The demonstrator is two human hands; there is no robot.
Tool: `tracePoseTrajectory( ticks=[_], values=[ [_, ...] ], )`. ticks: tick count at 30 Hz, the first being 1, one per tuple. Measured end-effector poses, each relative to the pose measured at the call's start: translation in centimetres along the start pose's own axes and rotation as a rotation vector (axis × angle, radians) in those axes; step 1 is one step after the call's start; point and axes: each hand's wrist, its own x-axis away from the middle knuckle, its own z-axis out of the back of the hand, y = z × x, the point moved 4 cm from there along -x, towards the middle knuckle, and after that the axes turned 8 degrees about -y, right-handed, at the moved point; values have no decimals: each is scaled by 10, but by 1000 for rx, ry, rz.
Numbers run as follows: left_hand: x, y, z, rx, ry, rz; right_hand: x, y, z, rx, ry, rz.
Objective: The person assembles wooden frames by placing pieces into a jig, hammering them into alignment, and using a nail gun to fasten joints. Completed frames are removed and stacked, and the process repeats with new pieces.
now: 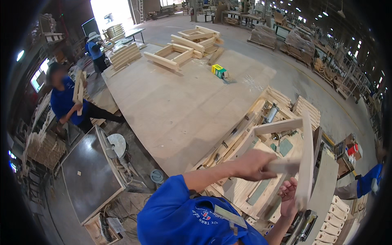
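My left hand (255, 164) is closed round a short crosspiece of a pale wooden frame (307, 157). The frame is tilted up over the workbench, its long rail toward the right and another short piece reaching left at its far end. Close beside the lower part of that rail is my right hand (288, 195), palm up, its fingers loosely curled and apart. Whether it touches the rail I cannot tell. Beneath the frame lies a wooden jig (261, 192) with green pads (286, 147) and metal clamp cylinders (271, 113).
A large board table (183, 110) stretches ahead, with stacked wooden frames (175, 53) and a green-yellow box (219, 71). At left, a person (65, 98) carries a wooden piece beside a dark-topped table (87, 171). Another person's blue sleeve (369, 179) shows at right.
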Motion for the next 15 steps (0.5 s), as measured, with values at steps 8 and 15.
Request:
tracePoseTrajectory(
  ticks=[8, 15],
  values=[
    [115, -106, 114, 791, 909, 359, 12, 40, -13, 552, -57, -352],
    [236, -186, 124, 1295, 1246, 217, 28, 63, -1, 655, -1, -504]
  ],
)
